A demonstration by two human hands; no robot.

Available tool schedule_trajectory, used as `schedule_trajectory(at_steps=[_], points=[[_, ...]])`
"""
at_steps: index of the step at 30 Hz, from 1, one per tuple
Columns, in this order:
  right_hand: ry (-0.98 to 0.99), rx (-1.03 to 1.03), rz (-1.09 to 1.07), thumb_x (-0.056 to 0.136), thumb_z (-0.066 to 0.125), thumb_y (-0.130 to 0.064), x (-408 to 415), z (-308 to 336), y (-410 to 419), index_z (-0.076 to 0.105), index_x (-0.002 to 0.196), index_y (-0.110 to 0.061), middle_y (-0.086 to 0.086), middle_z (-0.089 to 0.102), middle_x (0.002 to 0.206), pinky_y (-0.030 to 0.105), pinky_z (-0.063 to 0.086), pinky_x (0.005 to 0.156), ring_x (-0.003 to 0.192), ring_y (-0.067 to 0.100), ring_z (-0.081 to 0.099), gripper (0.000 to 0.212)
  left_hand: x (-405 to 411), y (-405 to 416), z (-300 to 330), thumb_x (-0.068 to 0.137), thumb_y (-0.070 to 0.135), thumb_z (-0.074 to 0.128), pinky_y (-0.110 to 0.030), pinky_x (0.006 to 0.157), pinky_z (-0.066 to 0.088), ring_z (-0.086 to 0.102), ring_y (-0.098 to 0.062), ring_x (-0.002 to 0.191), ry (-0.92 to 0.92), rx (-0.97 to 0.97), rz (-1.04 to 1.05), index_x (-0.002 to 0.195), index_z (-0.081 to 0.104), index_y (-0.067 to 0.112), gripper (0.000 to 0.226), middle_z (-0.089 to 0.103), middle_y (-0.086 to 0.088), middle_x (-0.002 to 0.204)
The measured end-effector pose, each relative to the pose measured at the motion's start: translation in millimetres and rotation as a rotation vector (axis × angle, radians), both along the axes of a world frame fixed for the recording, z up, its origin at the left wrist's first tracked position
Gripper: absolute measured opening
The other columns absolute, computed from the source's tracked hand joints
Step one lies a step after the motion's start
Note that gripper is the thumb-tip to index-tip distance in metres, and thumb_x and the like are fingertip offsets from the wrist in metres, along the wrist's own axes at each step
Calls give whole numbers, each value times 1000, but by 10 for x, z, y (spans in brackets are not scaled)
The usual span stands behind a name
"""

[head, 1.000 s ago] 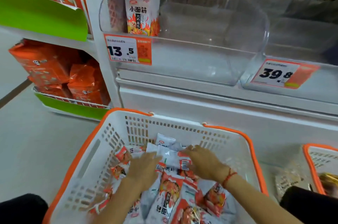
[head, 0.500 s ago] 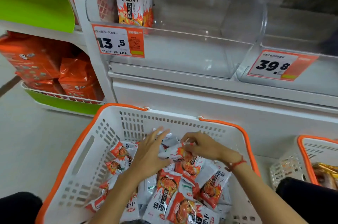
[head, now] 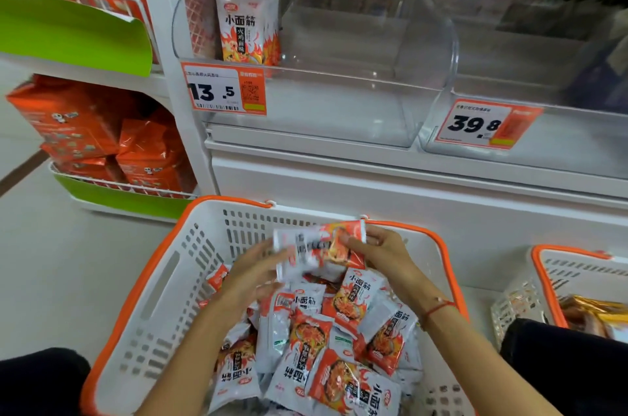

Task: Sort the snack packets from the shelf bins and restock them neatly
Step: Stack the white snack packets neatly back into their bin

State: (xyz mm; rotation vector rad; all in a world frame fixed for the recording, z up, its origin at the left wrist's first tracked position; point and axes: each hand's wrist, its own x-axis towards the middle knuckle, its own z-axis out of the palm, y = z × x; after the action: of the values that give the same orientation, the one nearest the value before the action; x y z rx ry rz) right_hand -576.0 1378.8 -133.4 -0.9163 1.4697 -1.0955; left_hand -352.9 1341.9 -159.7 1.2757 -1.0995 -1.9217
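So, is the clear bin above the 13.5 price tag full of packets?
No, the clear bin holds only a few upright packets at its left end.

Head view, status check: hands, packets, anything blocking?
Both hands, left hand and right hand, hold packets above basket. Clear bin unblocked.
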Motion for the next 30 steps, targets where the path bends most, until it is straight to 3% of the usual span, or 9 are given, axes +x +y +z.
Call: schedule_trajectory(at_steps=[2, 4, 8, 12, 15, 19, 21, 24, 30], points=[[-108, 31, -121, 84, 73, -16, 80, -92, -25, 68, 109, -4, 11, 74, 99, 27, 56, 70, 87, 23, 71, 28, -25, 29, -6, 75, 49, 68, -36, 90, 52, 68, -18, 104, 186, 137, 63, 123, 55, 25, 55, 70, -1, 116], [-125, 61, -114, 83, 74, -14, 192, -179, -41, 63, 108, -2, 15, 72, 103, 23, 55, 63, 81, 20, 71, 30, -164, 111, -45, 78, 51, 62, -37, 97, 48, 65, -15, 107, 159, 124, 41, 116, 56, 31, 43, 69, 2, 117], [-45, 149, 232, 84, 72, -28, 355, -395, -9, 67, 110, -10, 4, 71, 109, 28, 57, 81, 96, 16, 69, 31, -245, 97, -185, 92, 36, 58, -28, 80, 54, 69, -16, 98, 103, 99, 318, 116, 62, 17, 31, 72, -5, 111], [810, 155, 773, 79, 58, -69, 378, -895, 146, 65, 87, -26, -5, 63, 98, 29, 42, 88, 99, 13, 51, 43, -38, -3, -331, 97, 32, 55, -30, 81, 52, 67, -18, 96, -143, 35, 381, 102, 63, 20, 15, 70, -6, 109], [1158, 196, 823, 73, 72, -57, 418, -1185, 276, 55, 104, -14, 4, 46, 115, 34, 37, 91, 111, 23, 38, 56, 67, -4, -377, 91, 45, 61, -41, 98, 50, 64, -21, 106, -273, -24, 289, 116, 64, 12, 41, 68, -6, 115], [808, 257, 636, 75, 80, -31, 358, -960, 73, 37, 96, -18, -8, 42, 87, 21, 34, 62, 88, 17, 42, 50, 130, -60, -347, 95, 35, 59, -42, 91, 52, 64, -22, 89, -369, -148, 257, 93, 65, 7, 28, 68, -7, 90], [673, 264, 509, 76, 80, -24, 168, -731, -88, 41, 105, -19, -10, 47, 90, 16, 41, 65, 89, 17, 50, 49, 132, -122, -280, 98, 30, 54, -37, 80, 51, 63, -20, 82, -379, -165, 278, 91, 62, 7, 26, 66, -6, 86], [444, 189, 251, 77, 80, -20, -129, -330, -206, 56, 118, -14, 0, 65, 106, 34, 55, 86, 96, 20, 65, 47, 138, -188, -215, 100, 30, 51, -35, 79, 52, 66, -19, 84, -351, -142, 333, 93, 62, 11, 23, 68, -4, 89], [-193, 47, -150, 84, 69, -8, -88, 289, -240, 68, 98, -3, 5, 74, 82, 20, 54, 60, 69, 15, 69, 15, -27, -188, -40, 100, 18, 50, -21, 64, 54, 68, -14, 77, -202, -6, 227, 114, 61, 4, 23, 69, -15, 103]])
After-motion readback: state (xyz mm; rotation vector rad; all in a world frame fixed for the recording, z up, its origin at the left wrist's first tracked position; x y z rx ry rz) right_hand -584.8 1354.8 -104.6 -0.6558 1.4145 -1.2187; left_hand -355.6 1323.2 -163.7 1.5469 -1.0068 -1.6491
